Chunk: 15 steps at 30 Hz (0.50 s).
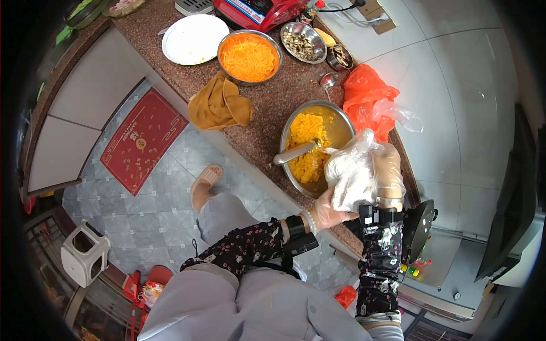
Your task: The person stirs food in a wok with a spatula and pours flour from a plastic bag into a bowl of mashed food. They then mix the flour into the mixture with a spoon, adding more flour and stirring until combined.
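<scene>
My left hand [328,210], in a clear glove, holds the lower side of a white plastic bag [350,173]. On the bag's other side, my right hand [389,170], also gloved, grips it with the fingers partly hidden by the plastic. The bag hangs over the right rim of a large metal bowl [339,116]. Inside the bowl lies a chopped orange-yellow mix [307,131], and a spoon or ladle with a thick handle [293,153] rests across its left rim. What the bag contains cannot be made out.
Behind stand a bowl of orange shreds [248,57], a white plate [195,40], a bowl of sliced pieces [302,44] and a red appliance [261,11]. A brown cloth [219,103] overhangs the counter edge. A red bag [367,94] sits by the wall; a dark pan [420,230] is at right.
</scene>
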Tool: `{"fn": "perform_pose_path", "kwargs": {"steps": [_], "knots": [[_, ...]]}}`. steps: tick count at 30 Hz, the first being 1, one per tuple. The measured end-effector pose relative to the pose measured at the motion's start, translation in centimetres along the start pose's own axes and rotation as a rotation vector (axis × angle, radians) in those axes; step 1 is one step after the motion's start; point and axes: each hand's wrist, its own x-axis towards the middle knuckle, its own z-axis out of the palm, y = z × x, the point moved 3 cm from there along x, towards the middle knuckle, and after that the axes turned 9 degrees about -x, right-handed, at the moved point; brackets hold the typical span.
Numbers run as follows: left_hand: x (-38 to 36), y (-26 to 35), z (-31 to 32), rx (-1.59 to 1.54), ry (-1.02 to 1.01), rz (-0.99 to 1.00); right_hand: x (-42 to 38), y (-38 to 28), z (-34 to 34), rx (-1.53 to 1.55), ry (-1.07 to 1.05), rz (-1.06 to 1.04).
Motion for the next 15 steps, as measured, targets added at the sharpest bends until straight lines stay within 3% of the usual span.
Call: {"fn": "perform_pose_path", "kwargs": {"steps": [7, 15], "knots": [[0.1, -0.1, -0.3, -0.017, -0.068, -0.061, 1.1, 0.4, 1.4, 0.168, -0.038, -0.066], [-0.4, -0.1, -0.2, -0.065, -0.062, -0.059, 1.2, -0.4, 2.3, -0.004, -0.124, 0.005]]}}
